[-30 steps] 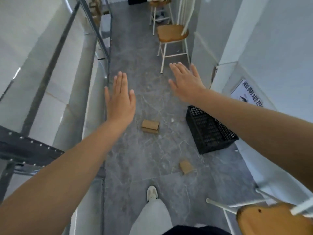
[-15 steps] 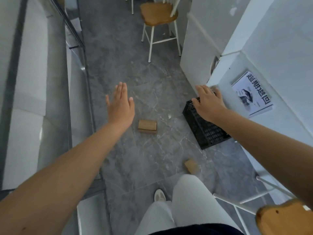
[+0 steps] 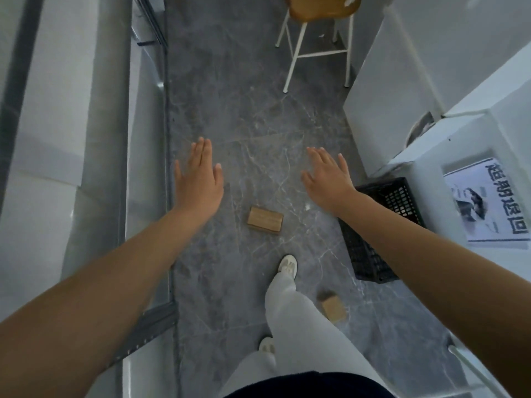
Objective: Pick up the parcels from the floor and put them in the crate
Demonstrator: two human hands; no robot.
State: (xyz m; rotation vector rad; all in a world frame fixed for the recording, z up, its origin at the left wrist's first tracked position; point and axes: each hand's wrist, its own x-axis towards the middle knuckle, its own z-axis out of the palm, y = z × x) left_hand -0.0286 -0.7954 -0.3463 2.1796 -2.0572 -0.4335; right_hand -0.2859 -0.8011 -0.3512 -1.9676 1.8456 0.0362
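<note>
A person's leg point(image 3: 290, 308) had swung forward since half a second earlier, planting a pale shoe point(image 3: 287, 264) between the two parcels, both on the floor point(image 3: 258, 124) and outside the crate point(image 3: 365, 254). The small parcel point(image 3: 333, 310), earlier ahead of the knee, now lay just right of the trouser leg, near the crate's closest corner. The black mesh crate stood tight against a white cabinet point(image 3: 431, 156) on the right, with the right forearm crossing above it. The larger parcel point(image 3: 265, 220) lay flat ahead of the shoe, apart from it and left of the crate. The right hand point(image 3: 327, 179) had lifted off the crate's rim and moved in over the floor; it and the left hand point(image 3: 201, 179) hovered palms down, fingers straight and spread, holding nothing. The grey marbled floor ran as a narrow lane between a glass rail point(image 3: 146, 133) on the left and white cabinets on the right, open from the larger parcel to the legs of a chair point(image 3: 316, 10), which had slid to the top edge of the view. A poster point(image 3: 488, 202) on the cabinet carried bold Chinese characters turned sideways; its smaller print was too fine to read.
</note>
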